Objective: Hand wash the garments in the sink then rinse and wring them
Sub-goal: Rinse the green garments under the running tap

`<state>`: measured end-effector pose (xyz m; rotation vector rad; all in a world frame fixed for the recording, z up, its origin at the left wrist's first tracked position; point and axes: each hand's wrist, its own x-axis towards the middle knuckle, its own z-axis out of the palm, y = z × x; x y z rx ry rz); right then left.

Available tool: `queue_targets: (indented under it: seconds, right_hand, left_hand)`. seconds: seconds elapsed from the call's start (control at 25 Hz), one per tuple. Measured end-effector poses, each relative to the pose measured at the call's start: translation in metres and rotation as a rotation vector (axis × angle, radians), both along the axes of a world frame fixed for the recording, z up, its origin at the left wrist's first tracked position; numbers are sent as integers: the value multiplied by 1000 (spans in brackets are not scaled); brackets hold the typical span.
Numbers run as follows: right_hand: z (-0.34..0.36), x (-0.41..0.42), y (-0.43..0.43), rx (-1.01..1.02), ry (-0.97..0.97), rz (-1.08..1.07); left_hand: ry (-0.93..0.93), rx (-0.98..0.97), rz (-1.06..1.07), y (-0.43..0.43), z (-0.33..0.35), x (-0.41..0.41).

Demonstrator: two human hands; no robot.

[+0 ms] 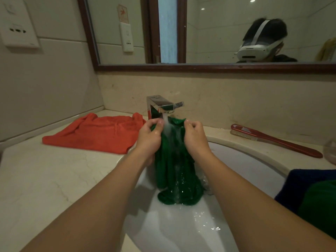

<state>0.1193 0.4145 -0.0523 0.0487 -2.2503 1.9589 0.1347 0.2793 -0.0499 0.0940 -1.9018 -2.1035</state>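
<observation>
Rinsing looks underway: the left hand (149, 138) and right hand (196, 137), each grip clamped on the green garment (174, 171), hold it under the running faucet (160, 106) above the sink (241, 160). Wringing is still to come. The orange garment (94, 133) lies on the bench (45, 179) at ten o'clock.

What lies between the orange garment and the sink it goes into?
Nothing visible: the orange garment lies right by the sink rim. But the green garment, gripped by the left hand and right hand, hangs in it.

A red-handled scrub brush (276, 142) lies on the marble countertop (45, 179) below a dark-framed mirror (218, 33). A white socket panel (18, 28) hangs on the left wall.
</observation>
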Motion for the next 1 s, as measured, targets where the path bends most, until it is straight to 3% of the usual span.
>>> queue_targets:
  seconds: [0.12, 0.28, 0.68, 1.0]
  right_hand:
    - [-5, 2, 1, -43, 13, 74]
    - [-5, -1, -1, 30, 95, 12]
    - [-7, 0, -6, 30, 59, 41]
    - [-4, 3, -12, 79, 92, 56]
  left_hand:
    - [-38, 110, -116, 4, 2, -2]
    - [2, 259, -152, 9, 3, 0]
    - [-9, 212, -2, 10, 2, 0]
    - [31, 380, -21, 6, 9, 7]
